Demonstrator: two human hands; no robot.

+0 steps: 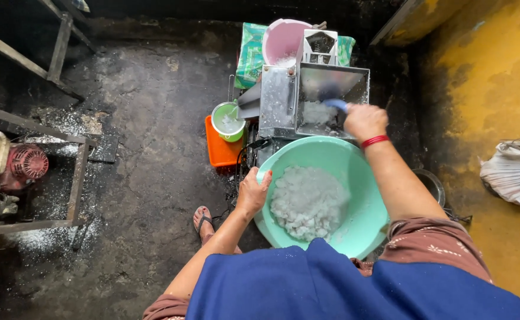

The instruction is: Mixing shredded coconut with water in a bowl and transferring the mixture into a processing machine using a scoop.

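Feeding white pieces into the metal grinder (307,98).
Left hand (253,192) grips the green basin (363,195) rim; right hand (363,121) clasps a blue scoop (335,104) in the hopper. Risk: fingers nearing the mechanism.

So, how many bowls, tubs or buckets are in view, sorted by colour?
Mint-green basin held by left hand: 1
Pink tub: 1
Green bucket: 1
Orange tub: 1
Total: 4
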